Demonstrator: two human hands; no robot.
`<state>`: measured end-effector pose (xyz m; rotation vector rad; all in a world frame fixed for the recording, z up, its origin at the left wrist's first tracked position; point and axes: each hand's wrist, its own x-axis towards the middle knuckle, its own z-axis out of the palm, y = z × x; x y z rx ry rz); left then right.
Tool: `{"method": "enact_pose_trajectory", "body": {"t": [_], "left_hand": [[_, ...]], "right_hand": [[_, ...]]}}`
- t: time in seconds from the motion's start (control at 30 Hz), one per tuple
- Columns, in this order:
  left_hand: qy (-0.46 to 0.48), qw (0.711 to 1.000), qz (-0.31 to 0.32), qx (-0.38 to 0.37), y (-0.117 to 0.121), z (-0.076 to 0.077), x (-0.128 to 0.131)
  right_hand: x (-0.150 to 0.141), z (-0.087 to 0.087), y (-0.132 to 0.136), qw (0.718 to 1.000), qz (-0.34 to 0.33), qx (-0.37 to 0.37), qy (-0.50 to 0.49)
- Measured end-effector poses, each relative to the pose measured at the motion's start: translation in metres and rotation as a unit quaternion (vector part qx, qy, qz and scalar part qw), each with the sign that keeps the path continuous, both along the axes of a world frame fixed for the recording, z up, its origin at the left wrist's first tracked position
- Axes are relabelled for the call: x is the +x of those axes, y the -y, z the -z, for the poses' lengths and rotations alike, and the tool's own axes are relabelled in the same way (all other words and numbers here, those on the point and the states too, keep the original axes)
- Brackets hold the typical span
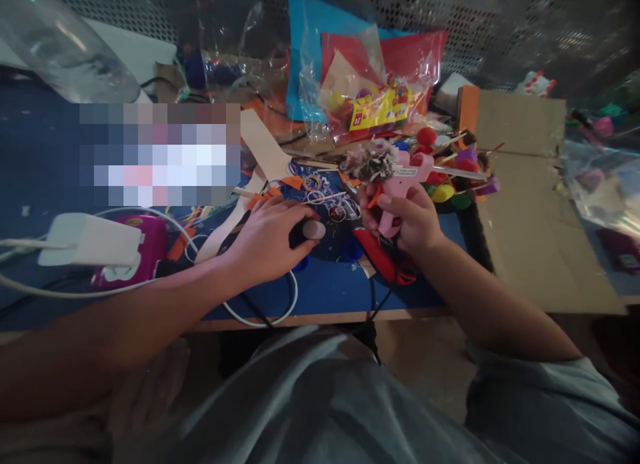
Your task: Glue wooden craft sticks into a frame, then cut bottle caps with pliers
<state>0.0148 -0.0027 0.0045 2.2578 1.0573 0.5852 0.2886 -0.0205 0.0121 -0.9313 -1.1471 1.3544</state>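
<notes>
My right hand [417, 224] is wrapped round the grip of a pink hot glue gun [407, 174], with a finger at its orange trigger. A pale glue stick [457, 173] juts out of the gun's back, to the right. Ragged grey-brown fluffy stuff [370, 161] hides the nozzle end. My left hand [273, 237] is low over the blue tabletop, its thumb and fingers curled round a small dark piece with a pale round end [314, 230]; its kind is unclear. Beneath the right hand lies a red and black item [385, 257].
Rubber bands [313, 184], paper strips and coloured pompoms [443, 193] litter the blue table [325, 291]. A white charger [90, 241] sits plugged into a magenta socket block [155, 241], its cable looping forward. Cardboard [540, 217] lies right, a plastic bottle [70, 44] back left, plastic-wrapped craft packs [380, 84] behind.
</notes>
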Motion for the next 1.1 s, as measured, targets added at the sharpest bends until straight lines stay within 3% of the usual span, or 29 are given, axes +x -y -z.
{"method": "enact_pose_trajectory", "body": {"t": [0.2, 0.4, 0.57, 0.73, 0.9, 1.1], "left_hand": [[-0.016, 1.000, -0.009, 0.009, -0.001, 0.005, 0.002], [0.083, 0.996, -0.030, -0.035, 0.001, -0.007, 0.004], [0.171, 0.980, -0.066, -0.075, 0.003, -0.007, 0.005], [0.197, 0.976, -0.037, -0.084, 0.007, -0.006, 0.006], [0.300, 0.940, -0.028, -0.160, 0.013, -0.015, 0.009], [0.398, 0.902, -0.069, -0.151, 0.014, -0.015, 0.010]], "right_hand": [[-0.004, 0.002, 0.006, 1.000, 0.000, -0.004, -0.003], [-0.002, -0.001, 0.004, 0.999, -0.020, -0.005, -0.029], [0.001, -0.005, 0.006, 0.998, -0.036, -0.003, -0.045], [0.001, -0.002, 0.007, 1.000, -0.021, 0.003, -0.014], [0.001, -0.004, 0.009, 0.998, -0.059, 0.010, -0.012], [-0.005, -0.012, 0.015, 0.995, -0.100, 0.022, 0.003]]}}
